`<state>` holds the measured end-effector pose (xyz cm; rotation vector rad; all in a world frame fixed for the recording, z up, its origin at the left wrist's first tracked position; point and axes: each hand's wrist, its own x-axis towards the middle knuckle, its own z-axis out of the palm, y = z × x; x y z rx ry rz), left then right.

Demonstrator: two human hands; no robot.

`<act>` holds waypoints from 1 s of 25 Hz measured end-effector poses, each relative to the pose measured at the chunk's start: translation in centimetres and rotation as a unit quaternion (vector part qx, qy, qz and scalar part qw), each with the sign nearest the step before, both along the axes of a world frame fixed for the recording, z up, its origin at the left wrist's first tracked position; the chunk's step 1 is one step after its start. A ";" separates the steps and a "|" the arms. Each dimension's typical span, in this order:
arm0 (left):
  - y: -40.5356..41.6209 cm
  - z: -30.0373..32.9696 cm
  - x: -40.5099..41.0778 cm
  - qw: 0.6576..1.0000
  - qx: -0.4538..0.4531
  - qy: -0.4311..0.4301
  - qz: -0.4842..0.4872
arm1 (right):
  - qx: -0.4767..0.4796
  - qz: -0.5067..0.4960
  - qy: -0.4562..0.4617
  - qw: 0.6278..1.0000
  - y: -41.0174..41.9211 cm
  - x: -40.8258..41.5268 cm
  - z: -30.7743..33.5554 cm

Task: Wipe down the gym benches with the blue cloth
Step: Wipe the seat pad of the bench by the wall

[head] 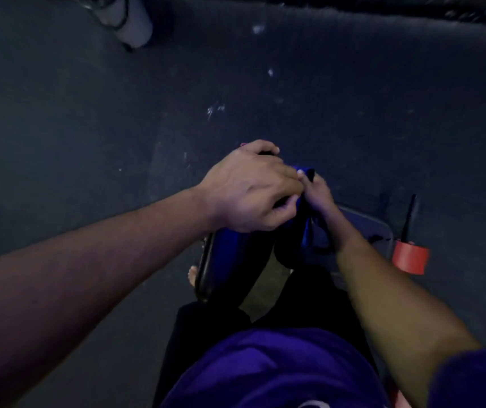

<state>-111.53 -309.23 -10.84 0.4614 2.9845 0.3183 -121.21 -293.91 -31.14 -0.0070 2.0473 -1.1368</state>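
The view is dim. My left hand (247, 187) and my right hand (318, 195) meet in the middle of the view, both with fingers curled on the blue cloth (305, 231). The cloth bunches between them and hangs down over a black padded bench part (206, 278) below my left hand. A grey padded bench surface (365, 225) shows just right of my right wrist. How much of the cloth lies under my hands is hidden.
A red cylindrical object (409, 257) with a thin black rod above it stands on the dark rubber floor (88, 128) at the right. A pale grey cylinder (130, 22) lies at the top left. My legs and purple shirt fill the bottom.
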 end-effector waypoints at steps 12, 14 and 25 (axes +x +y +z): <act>-1.6 0.3 8.9 0.991 0.012 0.051 -0.122 | -0.064 -0.243 0.139 0.958 3.5 24.8 19.0; -1.7 0.6 9.0 0.993 0.017 0.024 -0.111 | -0.050 -0.274 0.151 0.948 3.5 26.8 20.0; -1.7 0.8 7.9 0.982 -0.040 0.045 -0.177 | -0.078 -0.541 0.099 0.832 -0.6 32.8 21.1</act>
